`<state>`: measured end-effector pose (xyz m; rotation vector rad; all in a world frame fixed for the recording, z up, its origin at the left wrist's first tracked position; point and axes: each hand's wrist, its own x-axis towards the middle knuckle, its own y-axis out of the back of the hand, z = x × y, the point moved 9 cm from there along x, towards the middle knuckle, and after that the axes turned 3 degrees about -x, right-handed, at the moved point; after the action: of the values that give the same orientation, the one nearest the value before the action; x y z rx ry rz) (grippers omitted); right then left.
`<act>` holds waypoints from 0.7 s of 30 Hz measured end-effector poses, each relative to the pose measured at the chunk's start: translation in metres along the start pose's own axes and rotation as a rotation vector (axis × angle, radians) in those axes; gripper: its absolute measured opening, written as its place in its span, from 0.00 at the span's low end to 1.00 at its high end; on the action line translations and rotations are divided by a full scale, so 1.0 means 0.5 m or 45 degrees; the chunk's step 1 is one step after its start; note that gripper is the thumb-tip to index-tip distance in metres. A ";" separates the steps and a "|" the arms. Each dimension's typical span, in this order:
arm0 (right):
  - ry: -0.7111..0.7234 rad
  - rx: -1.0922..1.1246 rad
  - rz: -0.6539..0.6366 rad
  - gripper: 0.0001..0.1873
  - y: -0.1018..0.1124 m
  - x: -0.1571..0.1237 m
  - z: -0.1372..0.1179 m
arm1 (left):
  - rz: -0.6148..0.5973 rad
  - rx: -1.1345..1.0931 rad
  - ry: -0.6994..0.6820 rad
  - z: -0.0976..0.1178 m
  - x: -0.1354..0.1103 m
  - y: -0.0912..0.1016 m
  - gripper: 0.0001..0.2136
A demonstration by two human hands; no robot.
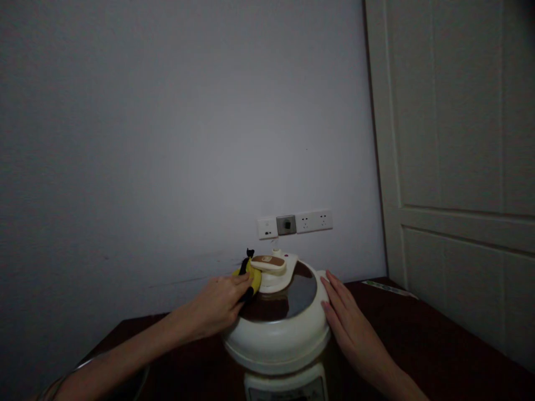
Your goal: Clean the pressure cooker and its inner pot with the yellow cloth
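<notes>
Head view: left hand (pixel 229 303) closes around one yellow-black item (pixel 253 279); right hand (pixel 349 326), opened out, touches one white cooker (pixel 276 348).

There are two grips (pixel 223 301) (pixel 348 318), one cooker (pixel 276 341), one cloth (pixel 256 280).

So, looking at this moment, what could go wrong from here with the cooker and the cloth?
The yellow-and-black cloth, held in the left hand, lies bunched against the lid handle, so it might snag there. The right hand has bare fingers against the side of the electric pressure cooker: if it were hot, which the picture cannot show, they could get burned. Uneven pressure from the two hands might also shift the cooker.
</notes>
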<state>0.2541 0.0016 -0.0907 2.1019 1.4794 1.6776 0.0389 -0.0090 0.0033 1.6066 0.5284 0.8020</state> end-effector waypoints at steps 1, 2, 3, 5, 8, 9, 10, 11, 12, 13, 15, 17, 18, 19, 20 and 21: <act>-0.001 0.000 0.004 0.29 -0.001 -0.001 0.001 | -0.016 0.056 0.006 0.015 -0.007 -0.003 0.20; -0.004 0.000 0.008 0.29 -0.001 -0.001 0.002 | -0.035 0.102 0.001 0.031 -0.015 -0.008 0.22; -0.008 -0.001 0.011 0.29 -0.002 -0.002 0.003 | -0.056 0.135 -0.024 0.050 -0.023 -0.012 0.25; -0.018 -0.002 0.008 0.28 -0.002 -0.004 0.005 | -0.070 0.151 -0.078 0.083 -0.037 -0.017 0.30; -0.022 -0.010 -0.019 0.29 -0.004 -0.004 0.007 | -0.026 0.068 -0.103 0.100 -0.049 -0.001 0.31; -0.021 -0.010 -0.029 0.29 -0.005 -0.004 0.007 | 0.011 0.007 -0.076 0.091 -0.050 0.014 0.29; -0.020 -0.007 -0.034 0.29 -0.005 -0.004 0.007 | 0.068 -0.068 -0.027 0.074 -0.049 0.035 0.24; -0.020 -0.001 -0.036 0.29 -0.004 -0.003 0.006 | 0.151 -0.146 0.036 0.049 -0.048 0.061 0.19; -0.018 0.005 -0.036 0.29 -0.003 -0.003 0.006 | 0.256 -0.215 0.118 0.018 -0.048 0.092 0.15; -0.017 0.010 -0.033 0.29 -0.002 -0.003 0.005 | 0.390 -0.255 0.197 -0.016 -0.049 0.125 0.13; -0.021 0.015 -0.032 0.29 -0.001 -0.003 0.003 | 0.682 -0.195 0.311 -0.074 -0.056 0.189 0.13; -0.028 0.013 -0.032 0.29 0.000 -0.003 0.001 | 0.878 -0.070 0.347 -0.103 -0.055 0.219 0.15; -0.029 0.012 -0.033 0.29 0.001 -0.003 0.001 | 0.920 -0.036 0.321 -0.106 -0.047 0.218 0.17; -0.026 0.012 -0.032 0.29 0.001 -0.002 0.000 | 0.907 -0.028 0.265 -0.102 -0.032 0.205 0.19; -0.021 0.013 -0.029 0.29 0.002 -0.002 -0.001 | 0.833 -0.043 0.184 -0.090 -0.012 0.181 0.21; -0.015 0.016 -0.024 0.29 0.003 -0.001 -0.001 | 0.692 -0.068 0.091 -0.073 0.012 0.146 0.22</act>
<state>0.2545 0.0003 -0.0901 2.0932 1.5063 1.6511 0.0086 0.0052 0.0780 1.6973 0.1099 1.2679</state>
